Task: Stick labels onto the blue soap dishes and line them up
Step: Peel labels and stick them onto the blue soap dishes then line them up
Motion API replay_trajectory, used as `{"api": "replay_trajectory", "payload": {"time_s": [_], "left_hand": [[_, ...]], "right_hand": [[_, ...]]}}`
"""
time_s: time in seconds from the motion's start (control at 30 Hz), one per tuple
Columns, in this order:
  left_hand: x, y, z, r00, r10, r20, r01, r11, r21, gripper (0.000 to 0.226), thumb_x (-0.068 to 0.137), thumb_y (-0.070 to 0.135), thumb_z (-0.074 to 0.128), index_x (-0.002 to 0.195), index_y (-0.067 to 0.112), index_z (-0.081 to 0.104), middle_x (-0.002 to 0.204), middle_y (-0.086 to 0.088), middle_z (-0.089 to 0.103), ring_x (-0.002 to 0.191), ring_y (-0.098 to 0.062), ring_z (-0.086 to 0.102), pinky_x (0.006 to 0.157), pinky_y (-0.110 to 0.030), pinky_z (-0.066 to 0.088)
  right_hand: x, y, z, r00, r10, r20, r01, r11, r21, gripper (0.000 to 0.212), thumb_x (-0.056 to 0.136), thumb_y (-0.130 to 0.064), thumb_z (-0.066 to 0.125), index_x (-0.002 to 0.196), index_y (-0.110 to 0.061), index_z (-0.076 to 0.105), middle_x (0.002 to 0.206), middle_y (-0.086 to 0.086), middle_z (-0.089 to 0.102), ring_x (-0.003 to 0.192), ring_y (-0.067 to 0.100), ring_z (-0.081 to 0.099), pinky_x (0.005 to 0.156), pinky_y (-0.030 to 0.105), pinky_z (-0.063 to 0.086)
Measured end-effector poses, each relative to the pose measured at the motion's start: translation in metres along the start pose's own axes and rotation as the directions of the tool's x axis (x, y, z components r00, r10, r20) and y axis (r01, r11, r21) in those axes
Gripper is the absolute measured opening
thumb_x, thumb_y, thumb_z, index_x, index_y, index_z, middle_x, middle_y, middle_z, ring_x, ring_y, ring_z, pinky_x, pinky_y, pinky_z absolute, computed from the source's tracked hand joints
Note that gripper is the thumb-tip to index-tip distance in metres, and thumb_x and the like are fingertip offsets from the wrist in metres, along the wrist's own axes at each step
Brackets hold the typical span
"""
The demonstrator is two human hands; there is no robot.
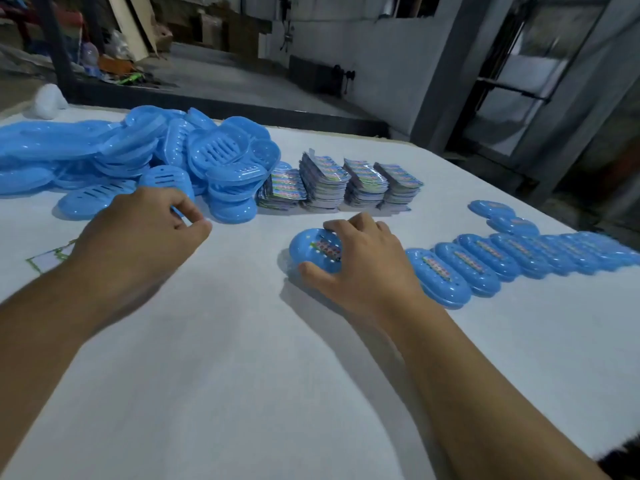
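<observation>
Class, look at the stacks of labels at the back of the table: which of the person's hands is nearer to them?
Right. The right hand grips a labelled dish just in front of the label stacks; the left hand is off to their left, by the dish pile.

A small factory packing floor.
A white-covered work table (242, 341) bears a heap of identical blue plastic soap dishes (138, 157) upper left and stacks of printed label sheets (346, 183) at centre; bare grey concrete walls (374, 64) and leaning boards (131, 22) stand behind.
</observation>
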State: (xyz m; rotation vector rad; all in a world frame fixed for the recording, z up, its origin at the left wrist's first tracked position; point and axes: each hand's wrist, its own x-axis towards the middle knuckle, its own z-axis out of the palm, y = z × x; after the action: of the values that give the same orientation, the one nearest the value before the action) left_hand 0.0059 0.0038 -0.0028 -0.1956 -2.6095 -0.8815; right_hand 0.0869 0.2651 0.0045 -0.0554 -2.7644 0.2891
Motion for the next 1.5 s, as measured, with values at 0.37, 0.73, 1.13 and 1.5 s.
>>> {"api": "replay_trajectory", "payload": {"time_s": [0.37,0.73,1.13,1.5], "left_hand": [[0.002,-0.017,0.008,0.997,0.025,-0.069,-0.025,1.0,-0.007,0.036,0.07,0.079,0.058,0.091,0.05,0.065,0.061,0.032,0.061,0.049,-0.009,0.06,0.058,-0.042,0.059],[0.015,-0.048,0.017,0.999,0.023,-0.031,-0.022,0.999,0.029,0.063,0.056,0.101,0.056,0.093,0.051,0.065,0.053,0.024,0.062,0.04,-0.008,0.059,0.05,-0.042,0.061],[-0.003,0.007,-0.008,0.998,0.002,0.067,-0.006,0.998,0.063,0.032,0.078,0.067,0.065,0.074,0.035,0.064,0.07,0.017,0.064,0.07,-0.012,0.06,0.068,-0.038,0.051],[-0.001,0.004,-0.009,0.991,-0.101,0.084,0.091,0.989,0.114,0.017,0.084,0.05,0.067,0.078,0.035,0.064,0.078,0.012,0.067,0.077,-0.015,0.064,0.065,-0.032,0.048]], "right_hand": [[-0.057,0.059,-0.023,0.981,0.193,-0.028,-0.195,0.966,-0.17,0.065,0.082,-0.071,0.049,0.13,-0.03,0.06,0.12,0.001,0.058,0.108,0.028,0.044,0.094,0.04,0.037],[-0.05,0.083,-0.029,0.968,0.244,-0.053,-0.249,0.959,-0.138,0.051,0.089,-0.044,0.056,0.139,-0.033,0.053,0.129,0.001,0.056,0.113,0.031,0.045,0.096,0.038,0.036],[-0.016,0.065,-0.019,0.987,0.16,0.003,-0.16,0.987,0.002,0.04,0.091,-0.03,0.06,0.131,-0.036,0.059,0.122,-0.005,0.056,0.118,0.024,0.045,0.09,0.033,0.037],[0.067,-0.048,0.023,0.974,-0.182,0.137,0.149,0.964,0.222,0.025,0.091,-0.029,0.063,0.115,-0.029,0.068,0.09,-0.016,0.067,0.083,0.01,0.057,0.073,0.028,0.043]]}}
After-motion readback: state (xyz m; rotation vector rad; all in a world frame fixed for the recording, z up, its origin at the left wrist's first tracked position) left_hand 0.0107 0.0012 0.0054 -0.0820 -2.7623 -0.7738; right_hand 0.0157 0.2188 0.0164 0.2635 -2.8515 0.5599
